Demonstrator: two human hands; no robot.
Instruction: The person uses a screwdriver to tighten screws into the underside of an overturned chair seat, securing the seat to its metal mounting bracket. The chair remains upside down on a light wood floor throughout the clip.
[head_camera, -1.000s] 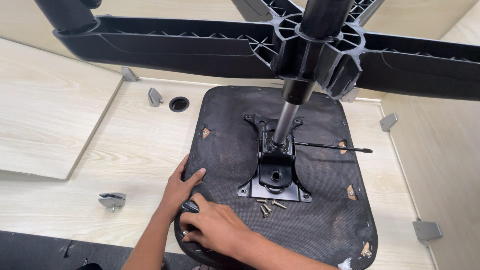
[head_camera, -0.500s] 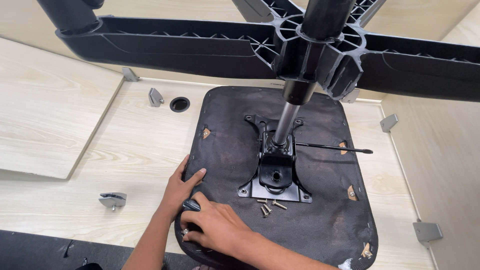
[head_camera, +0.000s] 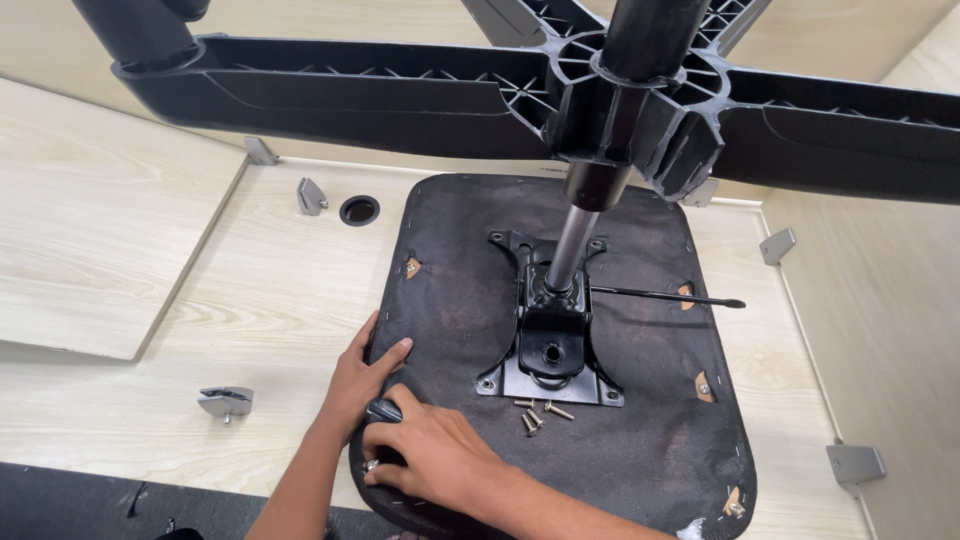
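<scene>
An upturned black chair seat (head_camera: 640, 430) lies on a pale wooden desk (head_camera: 250, 330). A black metal mechanism plate (head_camera: 550, 360) is fixed at its middle, with a gas column (head_camera: 570, 250) rising to the star base (head_camera: 620, 95) overhead. Several loose screws (head_camera: 535, 413) lie just in front of the plate. My left hand (head_camera: 365, 375) presses on the seat's left edge. My right hand (head_camera: 430, 455) rests on the seat near its front corner, closed around a small dark tool handle (head_camera: 385, 411).
A thin lever (head_camera: 665, 295) sticks out to the right of the mechanism. Metal brackets (head_camera: 225, 402) (head_camera: 855, 463) (head_camera: 312, 196) (head_camera: 778, 245) stand on the desk around the seat. A round cable hole (head_camera: 359, 210) lies at the back left. Wooden side panels flank the desk.
</scene>
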